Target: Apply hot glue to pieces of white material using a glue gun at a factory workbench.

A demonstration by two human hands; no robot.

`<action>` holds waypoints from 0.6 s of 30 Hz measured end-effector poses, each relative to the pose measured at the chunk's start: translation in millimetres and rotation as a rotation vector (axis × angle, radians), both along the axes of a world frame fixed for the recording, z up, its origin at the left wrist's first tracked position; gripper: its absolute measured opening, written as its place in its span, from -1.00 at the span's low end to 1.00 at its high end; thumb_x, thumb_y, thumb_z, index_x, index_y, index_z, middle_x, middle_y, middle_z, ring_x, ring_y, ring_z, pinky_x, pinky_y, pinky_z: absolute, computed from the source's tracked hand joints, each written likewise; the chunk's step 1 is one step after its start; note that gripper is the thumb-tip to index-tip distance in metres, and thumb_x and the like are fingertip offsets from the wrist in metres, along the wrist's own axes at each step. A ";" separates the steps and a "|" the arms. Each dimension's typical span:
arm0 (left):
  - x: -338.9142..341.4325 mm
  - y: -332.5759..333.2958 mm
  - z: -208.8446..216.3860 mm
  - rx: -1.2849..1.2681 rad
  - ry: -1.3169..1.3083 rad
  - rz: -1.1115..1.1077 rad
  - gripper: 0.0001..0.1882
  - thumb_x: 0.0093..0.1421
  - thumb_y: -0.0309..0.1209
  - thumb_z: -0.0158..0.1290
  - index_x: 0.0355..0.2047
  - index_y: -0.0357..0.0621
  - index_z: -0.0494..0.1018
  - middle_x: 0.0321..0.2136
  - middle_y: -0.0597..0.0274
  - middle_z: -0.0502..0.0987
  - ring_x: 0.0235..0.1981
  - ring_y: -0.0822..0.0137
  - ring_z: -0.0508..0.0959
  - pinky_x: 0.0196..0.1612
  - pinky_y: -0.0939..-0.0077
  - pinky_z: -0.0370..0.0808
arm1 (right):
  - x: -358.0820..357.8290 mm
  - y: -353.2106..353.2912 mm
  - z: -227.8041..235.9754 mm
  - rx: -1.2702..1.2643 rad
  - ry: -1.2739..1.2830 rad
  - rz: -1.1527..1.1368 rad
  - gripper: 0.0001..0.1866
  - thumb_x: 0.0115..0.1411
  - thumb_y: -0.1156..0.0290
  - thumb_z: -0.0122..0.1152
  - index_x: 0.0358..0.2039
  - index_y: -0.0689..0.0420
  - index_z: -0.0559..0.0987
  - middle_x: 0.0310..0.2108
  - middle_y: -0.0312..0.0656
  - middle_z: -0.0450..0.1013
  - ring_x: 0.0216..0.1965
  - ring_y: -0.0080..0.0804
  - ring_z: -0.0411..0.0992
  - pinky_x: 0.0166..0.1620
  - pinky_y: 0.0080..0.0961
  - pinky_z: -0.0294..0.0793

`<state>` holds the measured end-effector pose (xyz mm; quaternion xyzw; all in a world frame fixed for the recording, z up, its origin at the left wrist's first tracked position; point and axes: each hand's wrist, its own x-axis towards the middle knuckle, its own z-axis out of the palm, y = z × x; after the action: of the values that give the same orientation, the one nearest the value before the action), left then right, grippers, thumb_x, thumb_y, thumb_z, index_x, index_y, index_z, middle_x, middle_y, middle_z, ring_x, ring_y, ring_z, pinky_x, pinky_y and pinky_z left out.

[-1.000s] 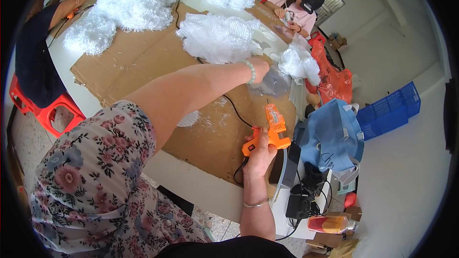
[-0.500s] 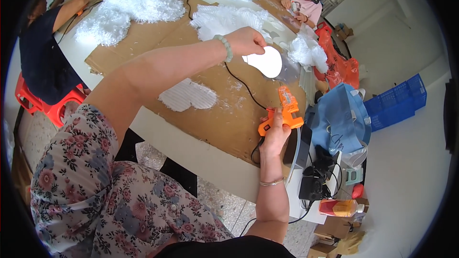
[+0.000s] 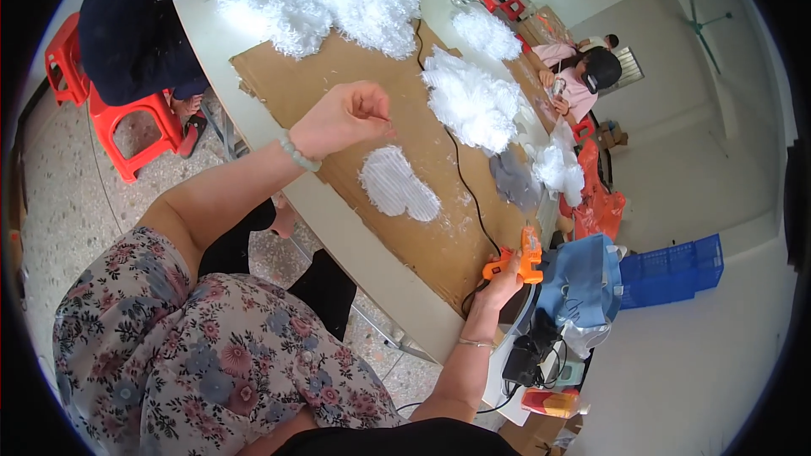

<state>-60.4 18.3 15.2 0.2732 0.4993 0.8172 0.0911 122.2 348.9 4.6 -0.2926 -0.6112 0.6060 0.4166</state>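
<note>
My left hand (image 3: 345,121), wearing a bead bracelet, hovers over the brown cardboard with its fingers curled and pinched together. Whatever they hold, if anything, is too small to make out. Just beyond its fingertips, toward me, a white ribbed cloud-shaped piece (image 3: 399,184) lies flat on the cardboard (image 3: 393,241). At the table's right edge my right hand (image 3: 503,283) grips an orange glue gun (image 3: 528,257), its nozzle end pointing up and away. A black cord (image 3: 460,165) runs across the cardboard near it. A dark grey, flat piece (image 3: 514,177) lies farther off.
Fluffy white shredded heaps (image 3: 338,0) and a lit white bundle (image 3: 473,101) cover the far table. At right are a blue bag (image 3: 579,279), black adapters (image 3: 525,361), a bottle (image 3: 549,403) and blue crates (image 3: 672,274). Co-workers sit left, near a red stool (image 3: 135,131), and far right.
My left hand has drawn back left and toward me; the smooth white piece it pinched is gone from its fingers. The glue gun stays in my right hand. The whole view has shifted.
</note>
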 end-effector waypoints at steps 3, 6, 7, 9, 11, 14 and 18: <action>3.0 -11.5 0.2 0.137 -0.229 0.131 -0.68 0.07 -0.59 0.07 -0.13 -0.24 0.38 -0.42 0.29 0.54 -0.42 0.54 0.51 -0.33 0.66 0.47 | -1.9 2.2 -4.4 -0.006 0.038 -0.016 -0.78 0.24 0.30 0.08 -0.31 0.21 0.44 -0.50 -0.21 0.42 -0.62 -0.49 0.36 -0.47 -0.53 0.48; 3.7 -21.2 -9.1 0.123 -0.309 0.184 -0.60 0.06 -0.59 0.07 -0.04 -0.25 0.34 -0.41 0.25 0.54 -0.41 0.50 0.51 -0.35 0.63 0.48 | -4.6 1.9 -8.0 0.033 -0.025 -0.028 -0.76 0.24 0.27 0.10 -0.31 0.22 0.45 -0.50 -0.22 0.41 -0.59 -0.47 0.38 -0.49 -0.54 0.46; 3.9 -21.1 -8.8 0.138 -0.333 0.196 -0.59 0.07 -0.59 0.07 -0.03 -0.26 0.34 -0.41 0.23 0.54 -0.39 0.49 0.52 -0.35 0.62 0.49 | -2.9 1.2 -5.2 0.052 -0.063 -0.014 -0.76 0.24 0.26 0.10 -0.31 0.21 0.45 -0.50 -0.23 0.41 -0.58 -0.47 0.38 -0.50 -0.55 0.46; 0.6 -21.3 -18.5 0.164 -0.295 0.187 -0.62 0.08 -0.58 0.06 -0.05 -0.26 0.34 -0.39 0.21 0.53 -0.37 0.47 0.52 -0.35 0.60 0.51 | -2.9 5.7 -6.5 0.065 -0.065 -0.021 -0.75 0.24 0.26 0.09 -0.29 0.21 0.45 -0.49 -0.24 0.41 -0.54 -0.48 0.39 -0.48 -0.55 0.45; -0.1 -17.3 -23.3 0.181 -0.298 0.193 -0.67 0.09 -0.58 0.04 -0.10 -0.27 0.36 -0.39 0.21 0.51 -0.36 0.44 0.53 -0.34 0.57 0.53 | -3.2 6.2 -6.3 0.074 -0.052 -0.043 -0.76 0.24 0.27 0.09 -0.26 0.21 0.45 -0.46 -0.24 0.43 -0.53 -0.47 0.39 -0.46 -0.55 0.45; 5.7 -16.8 -22.9 0.154 -0.311 0.234 -0.74 0.10 -0.58 0.03 -0.17 -0.26 0.37 -0.39 0.20 0.50 -0.36 0.43 0.54 -0.33 0.55 0.54 | -1.7 13.9 -12.1 0.096 -0.072 -0.028 -0.75 0.25 0.27 0.08 -0.23 0.22 0.45 -0.43 -0.23 0.44 -0.52 -0.47 0.39 -0.45 -0.55 0.46; 8.9 -16.5 -33.5 0.135 -0.318 0.206 -0.81 0.13 -0.55 0.01 -0.21 -0.25 0.37 -0.40 0.19 0.52 -0.38 0.42 0.54 -0.33 0.56 0.54 | -4.3 8.3 -11.6 0.054 -0.084 -0.030 -0.74 0.25 0.27 0.08 -0.22 0.23 0.45 -0.42 -0.22 0.45 -0.52 -0.46 0.39 -0.46 -0.55 0.45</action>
<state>-51.6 1.8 -18.3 0.0937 0.4478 0.8867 0.0663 117.9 357.2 -7.0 -0.3154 -0.6399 0.5702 0.4074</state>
